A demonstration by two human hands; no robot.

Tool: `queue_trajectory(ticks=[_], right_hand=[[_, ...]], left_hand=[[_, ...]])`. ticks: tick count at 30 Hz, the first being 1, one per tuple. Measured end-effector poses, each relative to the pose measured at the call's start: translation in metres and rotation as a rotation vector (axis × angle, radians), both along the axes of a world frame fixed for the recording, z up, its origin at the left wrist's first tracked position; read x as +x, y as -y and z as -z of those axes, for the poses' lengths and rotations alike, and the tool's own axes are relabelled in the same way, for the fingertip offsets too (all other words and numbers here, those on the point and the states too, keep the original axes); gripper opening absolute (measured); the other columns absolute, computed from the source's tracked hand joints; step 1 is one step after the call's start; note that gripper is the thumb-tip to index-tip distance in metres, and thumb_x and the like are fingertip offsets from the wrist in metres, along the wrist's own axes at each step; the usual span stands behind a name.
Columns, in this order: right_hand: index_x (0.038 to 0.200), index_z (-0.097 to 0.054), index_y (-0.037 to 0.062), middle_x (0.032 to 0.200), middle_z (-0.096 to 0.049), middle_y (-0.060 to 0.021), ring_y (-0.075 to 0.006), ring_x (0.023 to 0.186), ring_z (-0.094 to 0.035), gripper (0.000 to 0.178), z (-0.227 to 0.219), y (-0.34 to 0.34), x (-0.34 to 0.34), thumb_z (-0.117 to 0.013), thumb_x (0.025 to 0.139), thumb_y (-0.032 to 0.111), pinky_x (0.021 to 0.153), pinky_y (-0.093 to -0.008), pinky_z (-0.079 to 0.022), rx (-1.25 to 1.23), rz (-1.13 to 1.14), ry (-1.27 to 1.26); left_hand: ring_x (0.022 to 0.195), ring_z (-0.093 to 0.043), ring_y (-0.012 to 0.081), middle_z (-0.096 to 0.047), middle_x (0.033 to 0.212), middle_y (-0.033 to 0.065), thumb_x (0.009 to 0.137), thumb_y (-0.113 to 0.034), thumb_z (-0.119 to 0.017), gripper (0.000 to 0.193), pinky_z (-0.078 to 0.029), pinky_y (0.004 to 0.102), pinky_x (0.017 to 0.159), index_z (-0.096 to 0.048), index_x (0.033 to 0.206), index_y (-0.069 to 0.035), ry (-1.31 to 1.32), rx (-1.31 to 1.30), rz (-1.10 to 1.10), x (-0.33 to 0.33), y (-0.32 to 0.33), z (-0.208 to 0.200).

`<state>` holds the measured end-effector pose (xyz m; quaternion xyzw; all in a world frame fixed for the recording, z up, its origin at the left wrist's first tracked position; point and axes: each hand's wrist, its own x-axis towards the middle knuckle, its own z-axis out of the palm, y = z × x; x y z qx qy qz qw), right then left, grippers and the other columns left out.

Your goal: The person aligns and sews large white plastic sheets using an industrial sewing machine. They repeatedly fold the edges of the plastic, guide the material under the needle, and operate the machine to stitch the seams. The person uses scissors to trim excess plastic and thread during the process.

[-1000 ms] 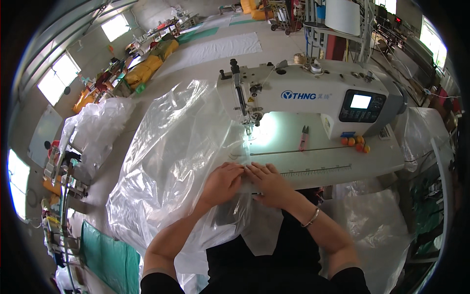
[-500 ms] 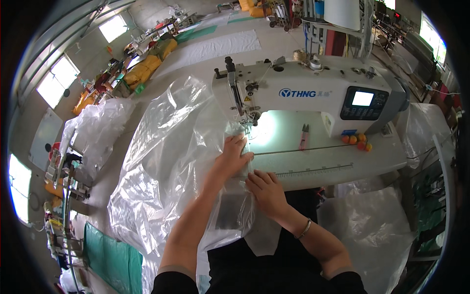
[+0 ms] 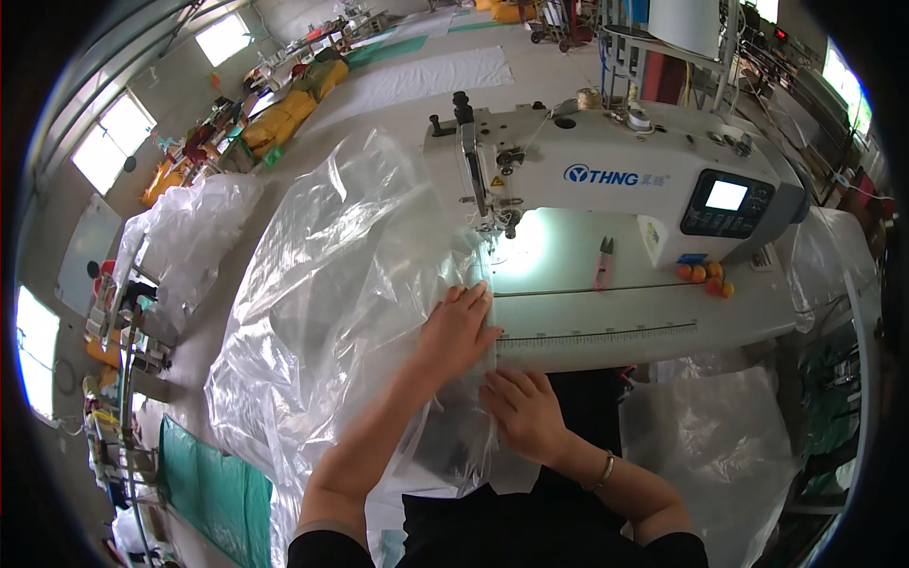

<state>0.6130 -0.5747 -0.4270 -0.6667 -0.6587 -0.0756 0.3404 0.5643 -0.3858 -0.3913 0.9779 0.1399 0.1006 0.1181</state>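
A large clear plastic sheet (image 3: 322, 284) spreads over the left of a white sewing machine (image 3: 606, 151) and hangs down its near side. Its right edge runs up to the lit needle area (image 3: 494, 232). My left hand (image 3: 458, 333) lies flat on the sheet near that edge, fingers pointing toward the needle, thumb out to the right. Nearer to me, at the front edge of the machine table (image 3: 606, 352), my right hand (image 3: 524, 414) has its fingers closed over the sheet's edge. Its thumb is hidden.
Pink-handled thread snips (image 3: 603, 263) and several small orange-red balls (image 3: 705, 276) lie on the table. More clear plastic (image 3: 710, 445) hangs at the lower right. A thread stand (image 3: 663, 47) rises behind. A green sheet (image 3: 216, 492) covers floor at the lower left.
Both hands have come back toward me, the left one farther from the needle. The view has shifted slightly, so the machine appears a little more to the right.
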Motion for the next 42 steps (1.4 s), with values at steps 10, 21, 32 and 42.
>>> queue_trajectory(ticks=[10,21,32,42], right_hand=[[0.111,-0.064,0.0074,0.117,-0.058,-0.0082,-0.0258,0.111,-0.054,0.038,-0.01,0.018,-0.004,-0.067,0.073,0.016,0.093,-0.0444,-0.042,-0.096,-0.226,-0.036],[0.128,-0.053,0.0031,0.139,-0.044,-0.0159,-0.0319,0.133,-0.038,0.055,-0.023,-0.069,0.018,-0.067,0.075,0.013,0.107,-0.0497,-0.034,-0.128,-0.089,0.071],[0.117,-0.061,0.0029,0.131,-0.051,-0.0195,-0.0375,0.128,-0.044,0.041,0.015,-0.048,-0.042,-0.061,0.077,0.008,0.103,-0.0523,-0.037,-0.026,-0.196,0.036],[0.108,-0.063,-0.0013,0.119,-0.057,-0.0232,-0.036,0.116,-0.052,0.033,-0.001,-0.008,-0.072,-0.056,0.081,0.016,0.102,-0.0482,-0.037,-0.077,-0.26,0.074]], left_hand=[[0.123,-0.045,0.0346,-0.049,0.135,0.0122,0.08,-0.024,-0.066,0.055,-0.045,0.0445,0.095,-0.05,0.128,-0.002,-0.015,0.029,0.041,-0.053,0.036,-0.008],[0.106,-0.056,0.0273,-0.054,0.125,0.0103,0.072,-0.01,-0.063,0.052,-0.053,0.0374,0.08,-0.053,0.122,-0.001,-0.086,0.089,0.01,-0.141,0.069,-0.009],[0.104,-0.058,0.0332,-0.058,0.114,0.0139,0.084,-0.023,-0.063,0.031,-0.053,0.0388,0.08,-0.063,0.109,-0.006,-0.406,-0.354,0.197,-0.163,0.063,-0.114],[0.143,-0.024,0.0273,-0.034,0.151,0.0093,0.089,-0.036,-0.062,0.065,-0.023,0.0477,0.114,-0.039,0.143,-0.008,-0.191,0.112,0.163,-0.018,-0.076,-0.019]])
